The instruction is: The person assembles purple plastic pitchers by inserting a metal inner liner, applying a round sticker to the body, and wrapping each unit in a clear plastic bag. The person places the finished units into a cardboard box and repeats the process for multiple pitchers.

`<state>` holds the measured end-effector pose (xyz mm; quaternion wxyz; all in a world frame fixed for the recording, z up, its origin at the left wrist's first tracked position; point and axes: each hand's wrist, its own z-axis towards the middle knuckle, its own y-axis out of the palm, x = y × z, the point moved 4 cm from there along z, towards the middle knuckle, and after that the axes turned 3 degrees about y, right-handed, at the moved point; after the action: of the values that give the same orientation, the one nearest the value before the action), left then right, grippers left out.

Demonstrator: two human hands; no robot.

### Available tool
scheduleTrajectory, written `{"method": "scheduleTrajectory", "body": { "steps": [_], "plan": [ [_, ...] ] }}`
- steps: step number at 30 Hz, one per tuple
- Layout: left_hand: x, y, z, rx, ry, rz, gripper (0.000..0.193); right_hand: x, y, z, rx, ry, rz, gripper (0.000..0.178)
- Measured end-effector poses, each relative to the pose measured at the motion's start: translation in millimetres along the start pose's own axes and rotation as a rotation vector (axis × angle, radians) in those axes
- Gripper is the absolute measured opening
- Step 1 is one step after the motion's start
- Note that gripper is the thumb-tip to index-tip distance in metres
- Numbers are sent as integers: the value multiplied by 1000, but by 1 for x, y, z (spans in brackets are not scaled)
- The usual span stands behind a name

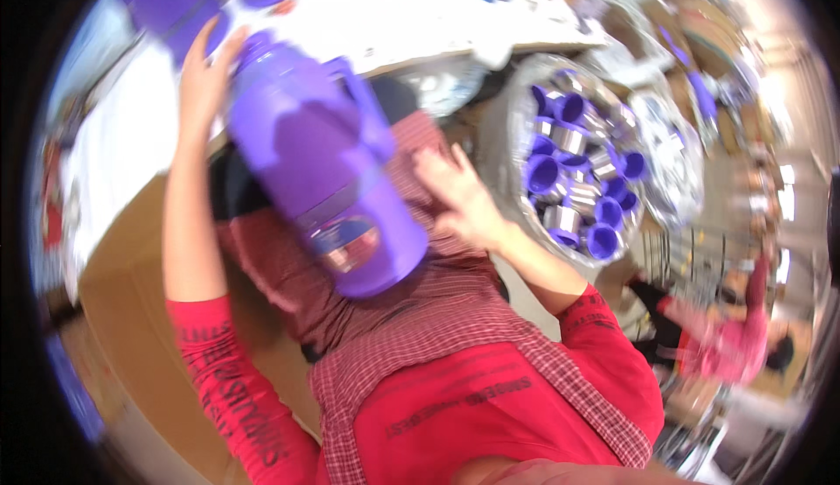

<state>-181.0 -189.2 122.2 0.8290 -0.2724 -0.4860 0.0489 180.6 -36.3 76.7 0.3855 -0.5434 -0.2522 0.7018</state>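
Note:
A large purple jug (306, 144) with a side handle and a round picture label leans across my lap, its narrower neck end pointing to the far left. My left hand (204, 82) is beside the neck, fingers stretched and apart, at least one of them against or very close to it. Motion blur hides the exact contact. To the right of the jug, my right hand (459, 192) is off it, with spread fingers over my checked apron (437, 310), and holds nothing.
More purple jugs (166, 3) stand on the white-covered table (350, 21) ahead. At right, a plastic-lined container (503, 126) holds several purple and silver cups (573, 139). A cardboard box (131, 284) is at my left. Another person in pink (726, 336) is farther right.

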Motion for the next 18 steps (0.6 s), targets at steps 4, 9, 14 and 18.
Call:
{"method": "scheduleTrajectory", "body": {
  "steps": [4, 9, 14, 18],
  "plan": [
    [-52, 51, 41, -470, -437, -102, 50, 161, -76, -98, 475, 628, -346, 51],
    [-36, 28, 5, -470, -204, -761, 63, 276, -94, -162, -405, 1112, -906, 17],
    [30, 50, -31, -717, -303, -1022, 82, 199, -160, 8, 247, 592, -653, 38],
    [70, 55, -24, -617, -270, -934, 92, 103, -117, 160, 513, 125, -140, 77]
  ]
}}
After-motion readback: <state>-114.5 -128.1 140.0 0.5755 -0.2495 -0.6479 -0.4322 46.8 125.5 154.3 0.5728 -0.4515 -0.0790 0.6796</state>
